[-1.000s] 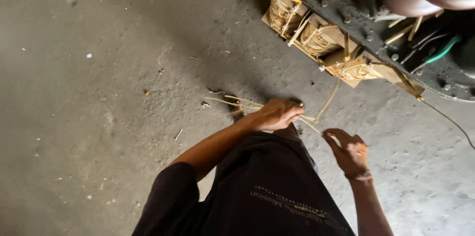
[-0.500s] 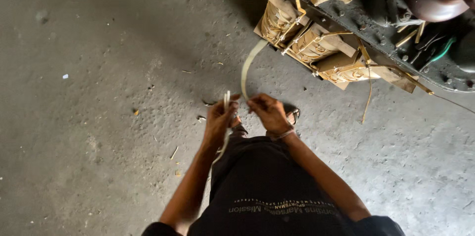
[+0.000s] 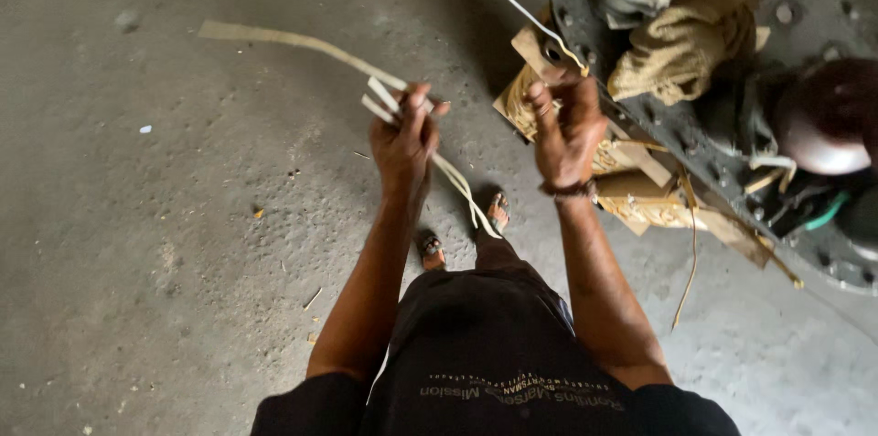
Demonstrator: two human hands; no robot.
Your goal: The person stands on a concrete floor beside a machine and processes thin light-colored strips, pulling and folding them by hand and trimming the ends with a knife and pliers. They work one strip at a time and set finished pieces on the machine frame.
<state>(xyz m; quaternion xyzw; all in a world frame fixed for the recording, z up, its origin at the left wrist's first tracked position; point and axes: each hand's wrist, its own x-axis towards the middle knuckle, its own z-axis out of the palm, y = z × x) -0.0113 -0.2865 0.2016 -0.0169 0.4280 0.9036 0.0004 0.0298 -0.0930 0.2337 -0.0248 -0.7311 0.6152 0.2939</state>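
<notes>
My left hand (image 3: 404, 139) is raised in front of me and closed around several pale flat strips (image 3: 302, 47). One long strip runs up and left over the floor, and other ends hang down toward my feet. My right hand (image 3: 565, 125) is lifted beside it and pinches one thin pale strip (image 3: 538, 22) that rises up and left from the fingertips. Both hands are close to the wrapped, tan-coloured bundles (image 3: 640, 193) at the foot of a large dark machine (image 3: 777, 61).
The grey concrete floor (image 3: 165, 244) carries small scraps and splinters. At the right stands the machine, with bolts, brown rounded insulators (image 3: 828, 116) and a cloth lump (image 3: 681, 43). My sandalled feet (image 3: 462, 235) show below my hands.
Both hands have risen from low by my feet to chest height. The left hand now grips the strip bundle, and the right hand has moved apart with one thin strip. The camera has shifted nearer the machine.
</notes>
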